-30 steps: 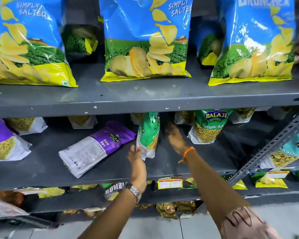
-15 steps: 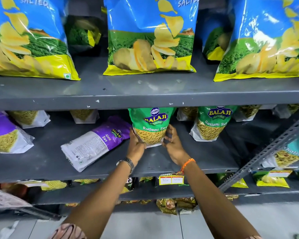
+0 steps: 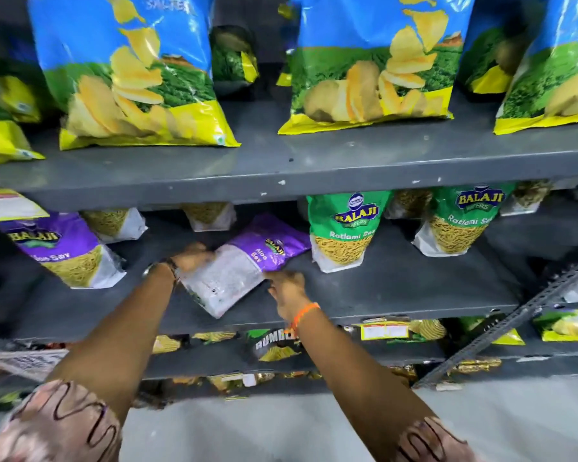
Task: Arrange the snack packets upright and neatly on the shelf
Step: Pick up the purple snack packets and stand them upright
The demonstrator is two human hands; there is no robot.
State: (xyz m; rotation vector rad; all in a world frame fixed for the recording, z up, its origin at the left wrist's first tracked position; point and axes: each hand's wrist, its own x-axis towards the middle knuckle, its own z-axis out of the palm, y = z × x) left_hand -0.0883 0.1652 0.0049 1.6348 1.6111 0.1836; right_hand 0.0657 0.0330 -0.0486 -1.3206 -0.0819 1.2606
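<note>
Purple Aloo Sev packet (image 3: 244, 261) is the one lying flat mid-shelf (image 3: 397, 291), both hands' fingers gripping its edges (left hand (image 3: 194, 258), right hand (image 3: 286, 286)); green packets (image 3: 342, 228) beside it already stand upright.

The green packet (image 3: 346, 228) at center is showing "BALAJI WAFERS" and "Ratlami Sev". At three o'clock, a second green packet (image 3: 461, 221) is carrying the same words, cut off at "Ratlami Se". The tilted purple packet (image 3: 264, 251) is reading "BALAJI", "Aloo Sev". At nine o'clock, another purple packet (image 3: 64, 248) is showing "BALAJI". Down at six o'clock, a dark packet (image 3: 274, 345) is showing "RUMBL".
</note>
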